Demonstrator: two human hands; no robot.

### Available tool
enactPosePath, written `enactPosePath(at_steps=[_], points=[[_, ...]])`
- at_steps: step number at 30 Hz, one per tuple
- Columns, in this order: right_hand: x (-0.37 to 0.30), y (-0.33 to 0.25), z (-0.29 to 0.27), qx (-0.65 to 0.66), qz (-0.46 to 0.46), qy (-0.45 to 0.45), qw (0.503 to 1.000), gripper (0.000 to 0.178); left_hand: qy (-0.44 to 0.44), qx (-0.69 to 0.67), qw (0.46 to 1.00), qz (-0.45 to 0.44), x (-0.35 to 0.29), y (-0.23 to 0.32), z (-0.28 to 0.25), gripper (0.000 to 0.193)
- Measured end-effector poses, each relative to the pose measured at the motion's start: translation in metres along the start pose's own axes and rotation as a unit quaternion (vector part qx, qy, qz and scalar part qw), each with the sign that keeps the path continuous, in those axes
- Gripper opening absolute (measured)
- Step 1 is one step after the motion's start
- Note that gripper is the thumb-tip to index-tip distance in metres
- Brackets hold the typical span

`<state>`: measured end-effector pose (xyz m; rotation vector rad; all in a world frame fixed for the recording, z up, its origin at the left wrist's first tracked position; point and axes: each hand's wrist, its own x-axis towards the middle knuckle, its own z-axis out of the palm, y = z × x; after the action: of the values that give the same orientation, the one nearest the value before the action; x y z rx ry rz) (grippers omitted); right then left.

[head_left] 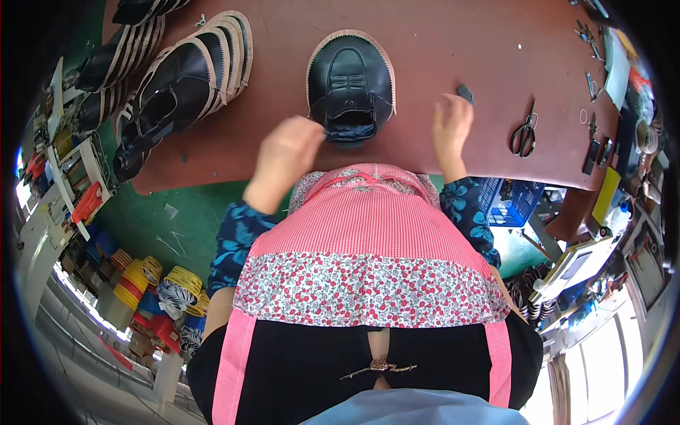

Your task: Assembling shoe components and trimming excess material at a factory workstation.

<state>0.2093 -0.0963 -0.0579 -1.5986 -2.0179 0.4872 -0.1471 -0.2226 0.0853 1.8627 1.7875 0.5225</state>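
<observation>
A black leather shoe upper point(348, 78) with a tan zigzag-cut edge lies in front of me, its opening toward my body. Dark lining shows crumpled inside the opening. My left hand point(289, 152) is beside the opening's left edge, smeared by motion; whether its fingers touch the upper or hold anything is unclear. My right hand point(453, 127) is raised over the table to the right of the upper, fingers loosely bent and thumb apart, with nothing visible in it. Just past its fingertips is a small dark scrap point(465, 93).
The reddish-brown table point(283, 42) carries stacked black uppers point(177, 85) at the left. Black-handled scissors point(524, 138) lie to the right, with small tools point(592, 149) along the right edge. A blue crate point(520, 202) stands below the table's front edge.
</observation>
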Motion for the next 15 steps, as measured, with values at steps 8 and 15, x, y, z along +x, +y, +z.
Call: enactPosePath(at_steps=[8, 15], points=[[0.034, 0.096, 0.012, -0.117, 0.092, -0.001, 0.989, 0.057, -0.118, -0.063, 0.991, -0.004, 0.026, 0.032, 0.099, 0.020], [0.055, 0.107, 0.024, -0.077, 0.100, -0.023, 0.992, 0.055, 0.004, 0.004, 1.000, -0.020, 0.023, 0.029, 0.107, 0.022]])
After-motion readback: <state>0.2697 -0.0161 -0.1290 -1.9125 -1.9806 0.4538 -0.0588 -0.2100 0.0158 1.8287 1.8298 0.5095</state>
